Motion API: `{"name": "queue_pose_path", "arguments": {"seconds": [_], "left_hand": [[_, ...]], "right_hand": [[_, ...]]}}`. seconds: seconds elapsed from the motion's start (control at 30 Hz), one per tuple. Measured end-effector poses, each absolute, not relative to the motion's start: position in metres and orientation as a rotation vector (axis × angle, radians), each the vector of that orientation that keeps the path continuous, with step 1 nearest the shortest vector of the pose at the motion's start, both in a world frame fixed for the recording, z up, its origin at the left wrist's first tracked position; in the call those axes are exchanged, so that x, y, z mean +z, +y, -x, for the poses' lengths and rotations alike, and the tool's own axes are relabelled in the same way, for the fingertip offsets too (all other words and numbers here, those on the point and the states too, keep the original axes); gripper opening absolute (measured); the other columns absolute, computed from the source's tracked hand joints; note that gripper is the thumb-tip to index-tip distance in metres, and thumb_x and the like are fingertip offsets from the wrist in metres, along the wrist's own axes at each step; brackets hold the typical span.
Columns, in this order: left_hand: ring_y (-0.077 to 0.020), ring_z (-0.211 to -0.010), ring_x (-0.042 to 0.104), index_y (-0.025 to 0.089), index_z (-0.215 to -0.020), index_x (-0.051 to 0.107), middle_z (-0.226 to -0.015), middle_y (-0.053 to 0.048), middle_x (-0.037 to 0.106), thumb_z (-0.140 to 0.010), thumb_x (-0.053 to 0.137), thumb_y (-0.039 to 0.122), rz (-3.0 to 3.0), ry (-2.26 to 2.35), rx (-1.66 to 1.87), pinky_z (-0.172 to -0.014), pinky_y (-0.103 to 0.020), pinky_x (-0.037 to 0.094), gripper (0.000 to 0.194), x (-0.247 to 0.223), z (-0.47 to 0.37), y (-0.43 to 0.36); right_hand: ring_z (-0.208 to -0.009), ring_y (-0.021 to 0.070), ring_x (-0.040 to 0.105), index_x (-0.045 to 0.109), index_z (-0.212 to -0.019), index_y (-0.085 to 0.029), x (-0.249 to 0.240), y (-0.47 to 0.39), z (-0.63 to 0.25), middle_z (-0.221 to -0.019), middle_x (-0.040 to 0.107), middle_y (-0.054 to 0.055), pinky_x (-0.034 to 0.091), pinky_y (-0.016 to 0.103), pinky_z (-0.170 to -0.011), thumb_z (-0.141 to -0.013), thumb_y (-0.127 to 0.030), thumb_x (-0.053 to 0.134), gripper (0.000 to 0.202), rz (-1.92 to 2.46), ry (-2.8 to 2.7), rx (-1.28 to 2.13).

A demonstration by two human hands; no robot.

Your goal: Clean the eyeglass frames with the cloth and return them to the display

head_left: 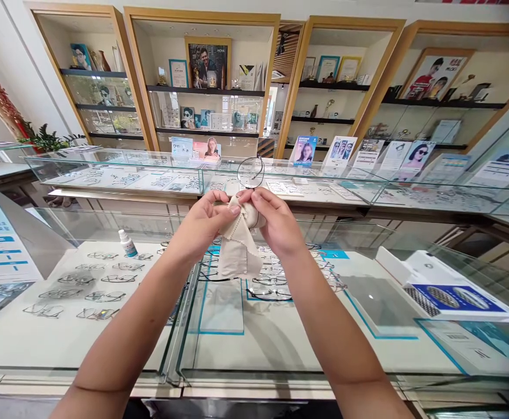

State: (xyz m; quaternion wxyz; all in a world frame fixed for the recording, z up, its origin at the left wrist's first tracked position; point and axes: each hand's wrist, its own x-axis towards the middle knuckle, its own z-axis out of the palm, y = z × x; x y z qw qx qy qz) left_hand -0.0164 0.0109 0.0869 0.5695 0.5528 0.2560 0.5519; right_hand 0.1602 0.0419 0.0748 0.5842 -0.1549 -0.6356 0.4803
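Both my hands are raised over a glass display counter (219,349). My left hand (204,221) pinches a beige cleaning cloth (239,253) that hangs down between my hands. My right hand (276,224) grips a pair of thin black-rimmed glasses (251,171) through the cloth. One round lens sticks up above my fingers; the other lens is wrapped in the cloth and hidden. My thumbs and fingertips meet at the cloth.
Under the counter glass lie several rows of spectacle frames (84,285). A small white spray bottle (127,243) stands on the counter at the left. An open white box (446,291) sits at the right. A second glass counter (324,186) and wall shelves with posters stand behind.
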Motion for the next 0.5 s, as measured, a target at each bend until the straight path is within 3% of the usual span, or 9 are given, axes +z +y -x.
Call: {"name": "queue_pose_path", "arguments": {"seconds": [0.13, 0.27, 0.4, 0.5], "left_hand": [[-0.0064, -0.049, 0.049, 0.021, -0.105, 0.057, -0.07, 0.004, 0.07, -0.073, 0.101, 0.043, -1.268, 0.574, 1.253, -0.048, -0.018, 0.031, 0.059, 0.084, 0.016, 0.016], [-0.0092, -0.062, 0.059, 0.016, -0.102, 0.065, -0.076, 0.001, 0.07, -0.074, 0.099, 0.051, -1.288, 0.593, 1.212, -0.06, -0.021, 0.045, 0.056, 0.081, 0.011, 0.017], [-0.0089, -0.06, 0.054, 0.013, -0.087, 0.069, -0.072, 0.001, 0.064, -0.085, 0.088, 0.063, -1.409, 0.599, 1.149, -0.057, -0.022, 0.042, 0.053, 0.077, 0.007, 0.014], [-0.0091, -0.061, 0.054, 0.013, -0.086, 0.072, -0.072, 0.0, 0.064, -0.085, 0.089, 0.059, -1.418, 0.526, 1.182, -0.059, -0.022, 0.043, 0.048, 0.075, 0.005, 0.013]], "right_hand": [[-0.107, 0.0203, 0.069, 0.08, -0.09, -0.029, 0.078, 0.038, -0.157, -0.109, 0.077, 0.002, 0.055, 0.034, -0.101, -0.097, -0.05, 0.075, 0.024, 0.329, -1.453, 1.157], [-0.111, 0.0227, 0.07, 0.078, -0.088, -0.029, 0.08, 0.034, -0.154, -0.108, 0.077, 0.003, 0.057, 0.038, -0.102, -0.093, -0.055, 0.078, 0.027, 0.336, -1.4, 1.176], [-0.11, 0.0215, 0.07, 0.079, -0.086, -0.029, 0.079, 0.034, -0.152, -0.107, 0.076, 0.003, 0.056, 0.036, -0.104, -0.094, -0.05, 0.079, 0.023, 0.301, -1.358, 1.179], [-0.108, 0.021, 0.071, 0.08, -0.086, -0.029, 0.078, 0.035, -0.15, -0.106, 0.077, 0.003, 0.057, 0.036, -0.1, -0.094, -0.05, 0.078, 0.022, 0.256, -1.326, 1.225]]}}
